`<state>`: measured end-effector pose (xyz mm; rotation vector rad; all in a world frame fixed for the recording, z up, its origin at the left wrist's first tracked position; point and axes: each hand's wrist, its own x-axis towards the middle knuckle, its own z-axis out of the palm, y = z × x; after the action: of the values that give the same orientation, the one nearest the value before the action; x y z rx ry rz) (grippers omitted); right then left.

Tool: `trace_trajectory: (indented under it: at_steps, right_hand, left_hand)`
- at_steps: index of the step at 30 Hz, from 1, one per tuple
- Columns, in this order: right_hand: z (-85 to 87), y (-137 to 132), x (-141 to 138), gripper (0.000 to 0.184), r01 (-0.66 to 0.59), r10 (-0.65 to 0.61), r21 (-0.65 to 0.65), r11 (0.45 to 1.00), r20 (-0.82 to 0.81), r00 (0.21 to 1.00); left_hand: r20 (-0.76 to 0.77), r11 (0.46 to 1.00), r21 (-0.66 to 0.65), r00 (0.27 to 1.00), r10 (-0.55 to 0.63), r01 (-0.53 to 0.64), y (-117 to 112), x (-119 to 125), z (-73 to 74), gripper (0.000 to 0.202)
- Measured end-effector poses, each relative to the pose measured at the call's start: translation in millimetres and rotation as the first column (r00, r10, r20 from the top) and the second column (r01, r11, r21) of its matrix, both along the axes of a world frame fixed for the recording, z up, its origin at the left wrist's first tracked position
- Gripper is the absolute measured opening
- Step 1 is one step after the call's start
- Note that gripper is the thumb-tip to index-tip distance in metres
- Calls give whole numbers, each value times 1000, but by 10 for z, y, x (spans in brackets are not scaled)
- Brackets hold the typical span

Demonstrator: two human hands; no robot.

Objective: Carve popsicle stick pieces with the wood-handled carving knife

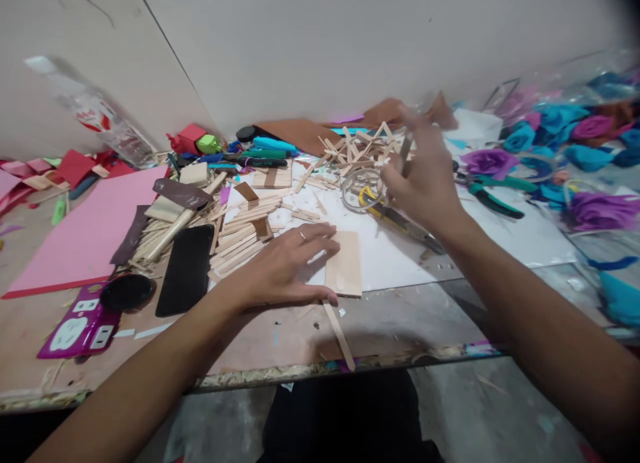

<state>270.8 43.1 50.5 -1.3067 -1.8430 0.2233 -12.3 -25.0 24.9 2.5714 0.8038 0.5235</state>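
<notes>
My left hand (pixel 287 266) lies low over the table with its fingers stretched out. Its fingertips touch the left edge of a flat panel of pale craft sticks (pixel 349 264). Near the thumb, a single craft stick (pixel 340 337) points toward the table's front edge. My right hand (pixel 420 173) is raised above the white sheet and smeared by motion; whether something is between its fingers I cannot make out. Just beside it are a clear roll of tape (pixel 345 191) and a yellow and black utility knife (pixel 400 223). A loose bundle of craft sticks (pixel 240 246) is left of the panel.
A black phone (pixel 185 269), a dark round lid (pixel 127 292) and a purple power strip (pixel 80 323) lie at left, near pink sheets (pixel 95 229). More sticks (pixel 357 149) pile at the back. Green-handled pliers (pixel 497 199) and paper flowers (pixel 593 126) are at right. A bottle (pixel 100 116) leans on the wall.
</notes>
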Motion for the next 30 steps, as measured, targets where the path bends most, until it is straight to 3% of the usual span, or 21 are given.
trace_trajectory:
  at_steps: [3,5,8,12,16,19,23,27,30]
  right_hand:
    - [56,-36,-60,77,-58,44,-39,998,-287,957]
    - [82,-88,-145,74,-103,49,-109,989,-413,910]
    - [104,-200,-293,51,-169,63,-163,972,-514,856]
    - [41,-306,-464,12,-305,181,-111,946,-600,780]
    - [-122,-318,-577,32,-419,301,15,908,-720,625]
    - [-179,-354,-608,39,-459,322,28,888,-751,577]
    - [-89,-456,-621,38,-533,322,2,846,-799,508]
    - [5,-512,-638,41,-641,282,-31,767,-881,380]
    - [-15,-517,-642,47,-668,264,-41,743,-900,348]
  left_hand:
    - [5,1000,24,1000,13,-13,8,2,-12,75]
    - [-19,999,39,1000,18,-17,5,8,-43,76]
    - [-82,997,67,996,34,-29,-16,36,-89,76]
    - [-88,983,156,989,116,-101,-82,135,-81,80]
    - [-49,943,228,964,261,-244,-161,249,-50,85]
    - [-48,951,193,965,257,-243,-184,272,-58,75]
    - [-9,967,140,976,215,-212,-167,209,-80,65]
    - [13,966,136,975,221,-220,-127,137,-63,75]
    - [-24,957,156,967,252,-246,-96,113,-11,82]
